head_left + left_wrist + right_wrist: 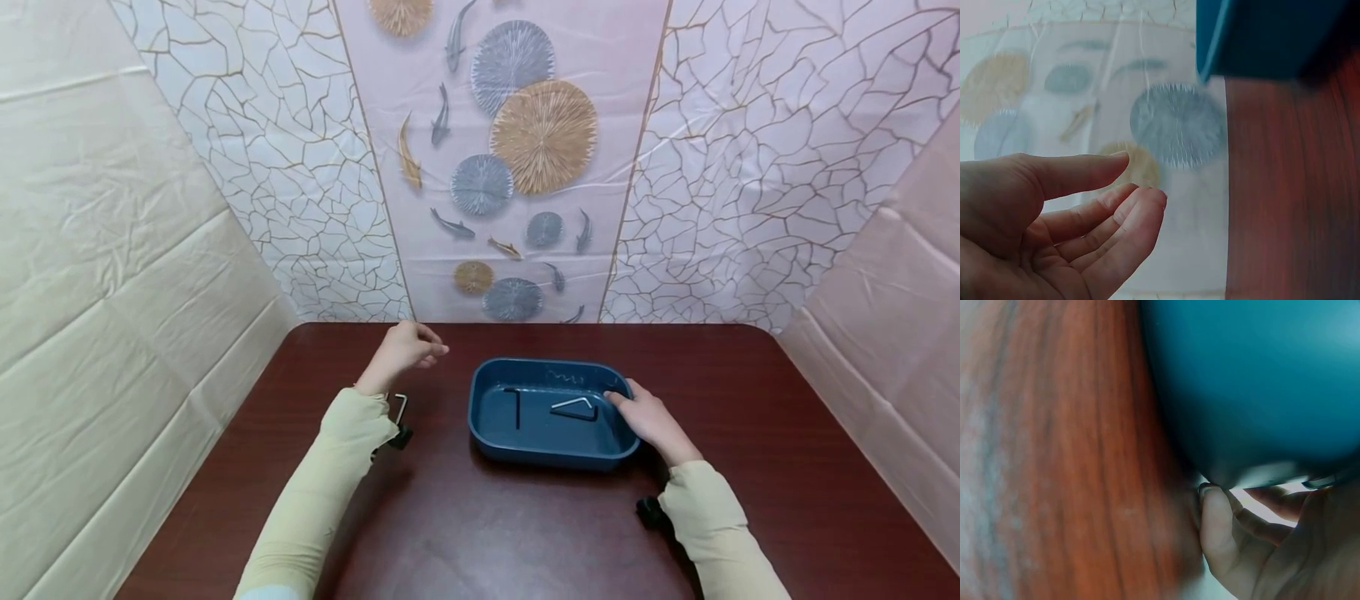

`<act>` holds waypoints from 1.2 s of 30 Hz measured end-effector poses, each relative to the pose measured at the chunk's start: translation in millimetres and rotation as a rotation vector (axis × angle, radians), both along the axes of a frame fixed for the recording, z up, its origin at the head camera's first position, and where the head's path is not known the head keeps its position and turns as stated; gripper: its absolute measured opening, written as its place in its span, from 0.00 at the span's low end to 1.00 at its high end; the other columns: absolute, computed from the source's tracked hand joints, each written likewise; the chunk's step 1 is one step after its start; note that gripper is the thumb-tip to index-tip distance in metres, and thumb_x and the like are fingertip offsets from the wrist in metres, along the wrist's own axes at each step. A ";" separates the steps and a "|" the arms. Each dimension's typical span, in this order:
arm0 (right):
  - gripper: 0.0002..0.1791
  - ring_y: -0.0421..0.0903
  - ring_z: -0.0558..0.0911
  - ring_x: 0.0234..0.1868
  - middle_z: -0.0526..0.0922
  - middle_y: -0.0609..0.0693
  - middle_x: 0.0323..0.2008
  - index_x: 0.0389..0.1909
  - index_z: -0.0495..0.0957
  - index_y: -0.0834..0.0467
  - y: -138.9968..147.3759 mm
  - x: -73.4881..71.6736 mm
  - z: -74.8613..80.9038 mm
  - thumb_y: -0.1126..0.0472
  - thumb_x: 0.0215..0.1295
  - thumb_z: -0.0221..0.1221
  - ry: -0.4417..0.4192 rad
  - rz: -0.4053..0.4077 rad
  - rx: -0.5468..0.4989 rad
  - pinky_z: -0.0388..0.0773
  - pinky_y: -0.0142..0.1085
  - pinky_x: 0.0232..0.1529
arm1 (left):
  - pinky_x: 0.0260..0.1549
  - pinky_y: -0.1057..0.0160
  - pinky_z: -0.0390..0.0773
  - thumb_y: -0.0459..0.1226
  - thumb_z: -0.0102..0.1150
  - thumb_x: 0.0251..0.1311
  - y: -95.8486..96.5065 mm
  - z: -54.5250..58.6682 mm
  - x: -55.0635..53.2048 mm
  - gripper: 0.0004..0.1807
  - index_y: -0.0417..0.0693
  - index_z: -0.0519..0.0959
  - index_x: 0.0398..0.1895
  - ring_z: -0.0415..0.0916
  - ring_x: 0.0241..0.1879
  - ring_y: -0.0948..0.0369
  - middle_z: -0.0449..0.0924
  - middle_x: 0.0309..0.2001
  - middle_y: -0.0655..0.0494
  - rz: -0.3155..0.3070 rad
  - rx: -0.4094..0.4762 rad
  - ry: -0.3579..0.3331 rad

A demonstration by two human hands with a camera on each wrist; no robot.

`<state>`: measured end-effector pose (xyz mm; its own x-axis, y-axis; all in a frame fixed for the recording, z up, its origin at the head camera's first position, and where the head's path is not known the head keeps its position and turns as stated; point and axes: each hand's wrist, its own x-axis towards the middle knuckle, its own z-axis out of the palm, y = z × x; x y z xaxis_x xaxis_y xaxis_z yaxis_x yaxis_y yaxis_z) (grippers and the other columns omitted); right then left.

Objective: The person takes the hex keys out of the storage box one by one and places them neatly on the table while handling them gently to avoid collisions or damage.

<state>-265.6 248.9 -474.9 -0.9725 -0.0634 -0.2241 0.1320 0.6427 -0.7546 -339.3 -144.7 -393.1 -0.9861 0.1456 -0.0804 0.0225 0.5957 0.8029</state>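
In the head view, the right hand [652, 419] is gripping the right rim of the blue tray [540, 455], seemingly steadying it; hex keys [517, 410] are lying inside, a silver key [402, 408] left of it, probably calling for reaching next. In the left wrist view, the left hand [1066, 240] is hanging empty, thumb and fingers parted. In the right wrist view, fingers are curling against the tray.

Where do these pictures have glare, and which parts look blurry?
Head view: pale sheen on the near part of the table; left wrist view: the left hand fairly clear, the patterned backdrop softer; right wrist view: table grain smeared, the blue tray brightest toward the upper right.
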 end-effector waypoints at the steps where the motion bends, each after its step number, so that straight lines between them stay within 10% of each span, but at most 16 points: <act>1: 0.39 0.69 0.70 0.65 0.61 0.73 0.70 0.76 0.52 0.67 -0.1 0.0 0.6 0.41 0.79 0.43 -0.001 0.000 0.000 0.72 0.61 0.58 | 0.33 0.62 0.84 0.37 0.69 0.62 6.4 1.3 -0.9 0.12 0.36 0.85 0.43 0.85 0.30 0.58 0.87 0.37 0.43 -0.006 0.004 -0.006; 22: 0.39 0.69 0.70 0.64 0.62 0.72 0.69 0.75 0.53 0.67 -1.6 -0.5 -0.2 0.41 0.79 0.42 0.009 -0.004 0.019 0.72 0.61 0.58 | 0.31 0.63 0.83 0.36 0.69 0.62 94.2 -18.2 5.8 0.06 0.41 0.85 0.35 0.85 0.33 0.52 0.86 0.33 0.44 -0.336 -0.186 -0.035; 36: 0.38 0.66 0.71 0.64 0.64 0.71 0.69 0.75 0.55 0.66 -1.5 -1.2 -1.3 0.41 0.79 0.43 0.020 -0.009 0.013 0.71 0.61 0.59 | 0.28 0.58 0.80 0.33 0.68 0.61 117.5 -30.2 5.3 0.08 0.35 0.86 0.27 0.75 0.19 0.56 0.80 0.20 0.44 -0.379 -0.347 -0.047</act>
